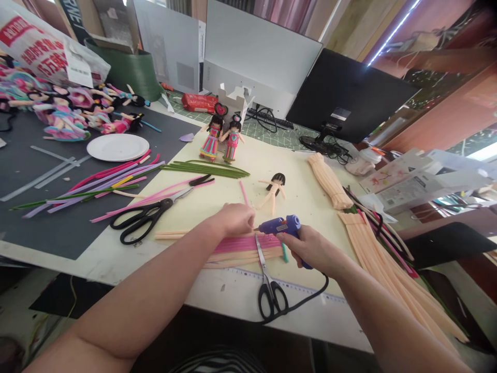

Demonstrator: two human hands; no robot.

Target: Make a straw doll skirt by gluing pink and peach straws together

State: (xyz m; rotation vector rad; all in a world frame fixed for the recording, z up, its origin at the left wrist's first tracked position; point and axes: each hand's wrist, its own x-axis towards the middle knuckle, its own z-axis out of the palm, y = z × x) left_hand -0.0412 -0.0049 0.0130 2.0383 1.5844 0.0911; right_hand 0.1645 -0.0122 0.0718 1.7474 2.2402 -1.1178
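The right hand (310,248) is clamped on a blue glue gun (281,225), and the left hand (238,220) is curled closed; whether something is pinched inside it cannot be told. Near the front edge of the bench (209,292), black-handled scissors (266,277) are laid. Open cream surface is seen between a black-haired doll (277,187) and a peach bundle (329,181) to the right. The nozzle of the gun is pointed leftward, just beside the left hand, near some pink stems (240,244). Beyond the hands that doll is placed; farther back, a black monitor (349,93) is seen.
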